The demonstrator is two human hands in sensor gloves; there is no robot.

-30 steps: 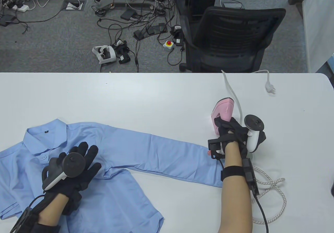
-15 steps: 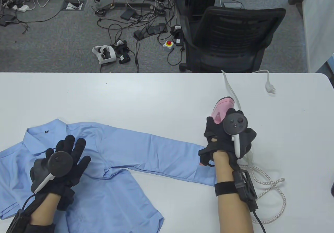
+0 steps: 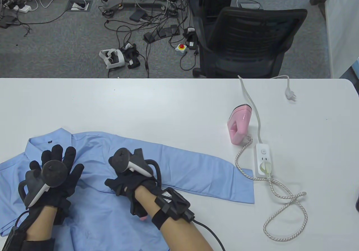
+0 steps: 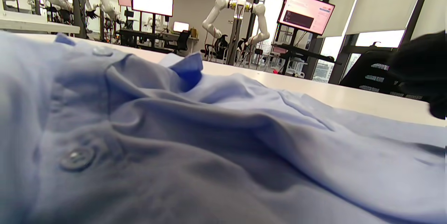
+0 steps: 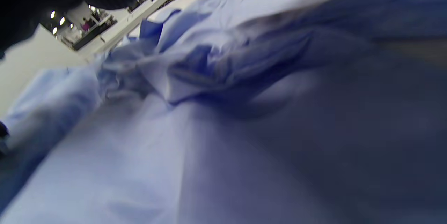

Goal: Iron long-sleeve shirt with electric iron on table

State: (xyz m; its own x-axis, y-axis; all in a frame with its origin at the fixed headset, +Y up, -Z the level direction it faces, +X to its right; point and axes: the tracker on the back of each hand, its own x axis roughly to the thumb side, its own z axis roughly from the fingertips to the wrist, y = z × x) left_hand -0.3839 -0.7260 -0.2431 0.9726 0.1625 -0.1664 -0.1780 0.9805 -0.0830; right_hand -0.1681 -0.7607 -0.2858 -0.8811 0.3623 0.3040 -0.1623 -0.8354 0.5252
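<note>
A light blue long-sleeve shirt [image 3: 117, 220] lies spread at the table's front left, with one sleeve [image 3: 202, 175] stretched out to the right. My left hand [image 3: 60, 157] rests on it just below the collar, fingers spread and flat. My right hand [image 3: 126, 180] lies on the shirt where the sleeve meets the body; the tracker hides most of its fingers, and it holds nothing. The pink iron [image 3: 239, 124] stands alone on the table, well right of both hands. Both wrist views are filled with wrinkled blue shirt [image 4: 209, 140] [image 5: 244, 129].
A white power strip [image 3: 263, 161] lies just right of the iron, and a braided cord [image 3: 283, 206] loops toward the front right. A white cable with a plug [image 3: 290, 95] runs to the table's far edge. A black office chair [image 3: 246, 43] stands behind the table.
My right hand has let go of the iron and moved left onto the shirt. My left hand has slid left toward the collar. The iron stays standing.
</note>
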